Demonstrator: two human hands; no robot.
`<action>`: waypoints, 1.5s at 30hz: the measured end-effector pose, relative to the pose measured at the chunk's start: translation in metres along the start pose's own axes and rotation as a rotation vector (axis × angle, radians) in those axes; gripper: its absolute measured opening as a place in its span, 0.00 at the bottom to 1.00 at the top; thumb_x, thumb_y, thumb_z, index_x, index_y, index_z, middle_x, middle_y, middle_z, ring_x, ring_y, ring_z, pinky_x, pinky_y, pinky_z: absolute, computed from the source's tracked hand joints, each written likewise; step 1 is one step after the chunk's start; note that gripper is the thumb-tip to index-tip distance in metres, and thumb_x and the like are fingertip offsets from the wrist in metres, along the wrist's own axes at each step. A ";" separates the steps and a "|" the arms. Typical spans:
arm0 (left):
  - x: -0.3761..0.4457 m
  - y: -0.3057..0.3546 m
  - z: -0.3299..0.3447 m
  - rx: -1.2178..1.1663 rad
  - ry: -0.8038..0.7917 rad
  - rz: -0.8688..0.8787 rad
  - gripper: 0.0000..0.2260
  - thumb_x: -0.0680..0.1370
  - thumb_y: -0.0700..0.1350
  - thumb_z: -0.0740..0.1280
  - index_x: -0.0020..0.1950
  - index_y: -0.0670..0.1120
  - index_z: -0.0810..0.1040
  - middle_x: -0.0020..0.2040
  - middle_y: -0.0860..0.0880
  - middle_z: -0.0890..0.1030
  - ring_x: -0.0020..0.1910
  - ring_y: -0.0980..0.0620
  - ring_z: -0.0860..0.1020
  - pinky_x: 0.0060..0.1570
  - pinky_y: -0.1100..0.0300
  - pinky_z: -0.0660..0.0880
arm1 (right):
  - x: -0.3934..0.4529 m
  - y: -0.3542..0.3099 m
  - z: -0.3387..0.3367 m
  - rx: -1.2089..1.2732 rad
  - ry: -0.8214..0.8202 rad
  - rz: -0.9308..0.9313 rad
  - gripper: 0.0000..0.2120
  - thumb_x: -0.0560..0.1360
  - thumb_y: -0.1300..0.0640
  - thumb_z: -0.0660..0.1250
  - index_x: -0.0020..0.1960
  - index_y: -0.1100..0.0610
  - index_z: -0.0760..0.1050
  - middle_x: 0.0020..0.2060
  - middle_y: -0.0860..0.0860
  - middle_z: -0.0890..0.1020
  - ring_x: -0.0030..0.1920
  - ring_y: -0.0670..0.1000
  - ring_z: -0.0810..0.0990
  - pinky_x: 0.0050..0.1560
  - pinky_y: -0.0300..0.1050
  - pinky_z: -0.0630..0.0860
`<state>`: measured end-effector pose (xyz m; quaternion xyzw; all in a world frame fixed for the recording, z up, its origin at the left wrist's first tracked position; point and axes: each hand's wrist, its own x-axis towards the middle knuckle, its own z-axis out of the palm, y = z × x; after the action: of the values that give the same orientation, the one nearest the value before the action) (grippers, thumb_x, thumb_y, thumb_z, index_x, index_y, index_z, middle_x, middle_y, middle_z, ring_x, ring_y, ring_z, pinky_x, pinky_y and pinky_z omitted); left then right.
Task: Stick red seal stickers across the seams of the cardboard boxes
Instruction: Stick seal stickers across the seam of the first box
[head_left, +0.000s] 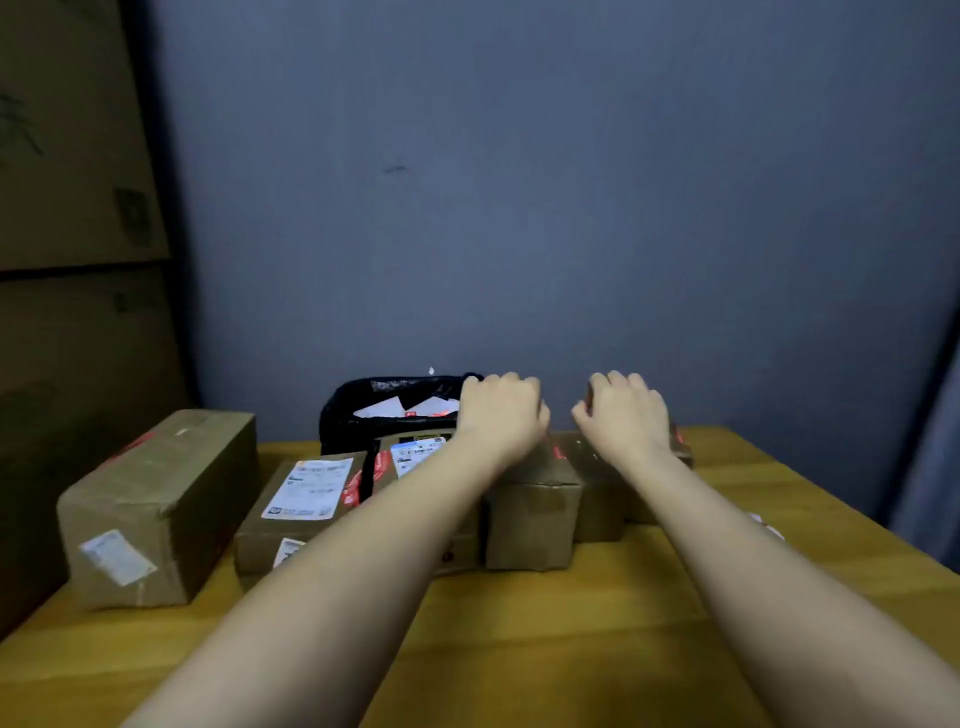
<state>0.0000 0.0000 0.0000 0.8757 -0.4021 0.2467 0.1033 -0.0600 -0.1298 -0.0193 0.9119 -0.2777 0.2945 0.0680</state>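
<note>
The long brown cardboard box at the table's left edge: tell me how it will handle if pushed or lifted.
The long brown cardboard box lies on its broad side on the wooden table, so it would probably slide rather than tip. Its flat, square walls suggest it stays stiff in a grip. Its length may call for both hands; its weight cannot be judged.

Dim, bluish indoor light. Whole frame soft, slightly blurred. Wooden table (571, 649) is the brightest area; left of it the stacked cartons (72, 208) sink into dark shadow. Wide-angle stretch bends the forearms near the table's front edge. Box labels unreadable.
</note>
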 end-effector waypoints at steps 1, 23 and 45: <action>0.003 0.007 0.004 0.016 -0.021 0.012 0.14 0.80 0.49 0.55 0.58 0.44 0.75 0.57 0.44 0.78 0.56 0.42 0.76 0.52 0.52 0.66 | 0.000 0.009 0.001 -0.018 -0.004 0.036 0.17 0.78 0.49 0.57 0.61 0.57 0.72 0.59 0.55 0.77 0.60 0.56 0.72 0.54 0.51 0.69; 0.012 0.066 0.074 0.133 -0.395 -0.002 0.27 0.77 0.59 0.59 0.72 0.47 0.60 0.70 0.43 0.65 0.69 0.40 0.62 0.64 0.43 0.62 | -0.001 0.066 0.065 0.291 -0.184 0.511 0.43 0.70 0.41 0.70 0.76 0.55 0.53 0.72 0.56 0.60 0.68 0.63 0.65 0.63 0.57 0.67; 0.007 -0.004 -0.009 -1.294 -0.048 -0.417 0.38 0.72 0.70 0.57 0.73 0.46 0.64 0.71 0.44 0.69 0.70 0.44 0.67 0.70 0.46 0.63 | -0.048 0.019 -0.012 0.455 0.540 -0.350 0.40 0.66 0.49 0.70 0.74 0.57 0.58 0.70 0.52 0.63 0.70 0.55 0.66 0.69 0.51 0.62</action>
<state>0.0035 0.0011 0.0115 0.7020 -0.2938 -0.0883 0.6427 -0.1092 -0.1196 -0.0378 0.8269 -0.0180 0.5618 -0.0159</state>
